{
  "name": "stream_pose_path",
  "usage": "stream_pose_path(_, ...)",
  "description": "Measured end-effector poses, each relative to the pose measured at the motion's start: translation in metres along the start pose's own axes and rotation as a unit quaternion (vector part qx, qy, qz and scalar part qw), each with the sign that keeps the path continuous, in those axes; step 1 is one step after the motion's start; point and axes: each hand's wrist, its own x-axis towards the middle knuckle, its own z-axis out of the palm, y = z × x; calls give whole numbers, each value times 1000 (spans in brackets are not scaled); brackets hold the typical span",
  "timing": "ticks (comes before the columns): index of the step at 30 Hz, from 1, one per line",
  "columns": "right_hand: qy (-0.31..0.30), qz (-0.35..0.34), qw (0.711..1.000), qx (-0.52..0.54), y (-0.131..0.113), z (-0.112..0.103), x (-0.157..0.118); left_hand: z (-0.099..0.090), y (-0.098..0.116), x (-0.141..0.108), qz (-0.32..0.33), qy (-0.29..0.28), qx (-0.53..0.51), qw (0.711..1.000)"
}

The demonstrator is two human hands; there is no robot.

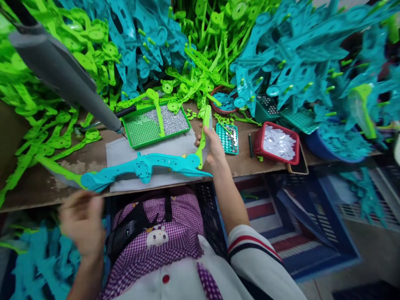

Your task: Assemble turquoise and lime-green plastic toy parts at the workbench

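In the head view, my right hand (214, 146) is closed around a light green plastic arm (203, 137), whose lower end meets the right end of a long blue plastic part (145, 166). This blue part lies along the table's front edge and has a raised hub near its middle. At its left end another green plastic arm (58, 168) is joined or overlapping; I cannot tell which. My left hand (83, 221) is off the front edge, just below that end, its fingers smeared by motion. A grey power screwdriver (67, 75) hangs at the upper left, tip down.
A green tray (140, 129) holds small silvery pieces. Nearby are a teal tray (218, 137) of metal discs, a red basket (259, 143) of white pieces and a blue basin (336, 154) of blue pieces. Green and blue parts (150, 37) pile high behind; a blue crate (340, 241) stands below right.
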Motion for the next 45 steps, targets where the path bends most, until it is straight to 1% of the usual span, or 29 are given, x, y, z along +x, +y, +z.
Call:
stream_pose_path(1, -2, -8, 1000, -10, -1, 1, 0, 17, 0, -17, -24, -76, -8, 997)
stream_pose_path(2, -3, -18, 1000, -22, -3, 2, -1, 38, 0, -32, -90, -240, -34, 966)
stream_pose_path(3, -5, -27, 999, -32, -5, 3, -2, 61, 2, -44, -157, -365, -69, 915)
stream_pose_path(4, -5, -33, 999, -37, -7, 4, -3, 85, 4, -53, -203, -416, -109, 880)
stream_pose_path(5, -2, -37, 999, -37, -9, 4, -5, 109, 8, -58, -231, -434, -145, 859)
stream_pose_path(6, 4, -41, 999, -35, -11, 4, -6, 131, 13, -61, -241, -436, -177, 849)
stream_pose_path(7, 13, -44, 998, -33, -14, 4, -7, 150, 17, -62, -246, -421, -207, 848)
stream_pose_path(8, 21, -47, 998, -33, -15, 3, -7, 164, 22, -63, -254, -400, -233, 849)
stream_pose_path(10, 28, -54, 997, -36, -18, 2, -7, 182, 27, -64, -264, -362, -266, 854)
stream_pose_path(12, 27, -56, 997, -34, -19, 3, -4, 187, 29, -66, -277, -341, -275, 855)
stream_pose_path(16, 38, -78, 995, -45, -20, 12, -2, 189, 27, -69, -294, -319, -263, 862)
stream_pose_path(20, 61, -132, 986, -75, -25, 19, -12, 192, 29, -71, -260, -298, -276, 876)
stream_pose_path(24, 113, -166, 978, -62, -20, 16, -29, 191, 34, -70, -232, -287, -286, 884)
stream_pose_path(26, 130, -160, 978, -43, -16, 11, -37, 189, 33, -69, -233, -277, -285, 888)
stream_pose_path(27, 128, -148, 980, -40, -14, 7, -40, 189, 31, -68, -235, -276, -282, 888)
stream_pose_path(29, 112, -120, 985, -44, -13, 0, -45, 189, 25, -66, -234, -286, -273, 888)
stream_pose_path(31, 87, -108, 989, -55, -15, -8, -50, 193, 16, -62, -215, -298, -265, 891)
stream_pose_path(34, 53, -110, 990, -68, -18, -16, -54, 204, 3, -47, -133, -299, -273, 905)
stream_pose_path(36, 52, -100, 991, -69, -16, -18, -54, 210, -3, -36, -75, -298, -287, 907)
stream_pose_path(37, 59, -93, 992, -64, -15, -18, -54, 213, -5, -30, -57, -301, -291, 906)
stream_pose_path(38, 69, -87, 992, -57, -13, -17, -53, 214, -7, -26, -49, -307, -292, 904)
stream_pose_path(40, 83, -83, 992, -46, -9, -14, -51, 214, -7, -19, -52, -326, -279, 902)
stream_pose_path(42, 87, -83, 992, -41, -7, -13, -50, 212, -7, -15, -57, -348, -257, 900)
stream_pose_path(45, 85, -84, 992, -39, -7, -13, -50, 208, -4, -11, -46, -370, -238, 897)
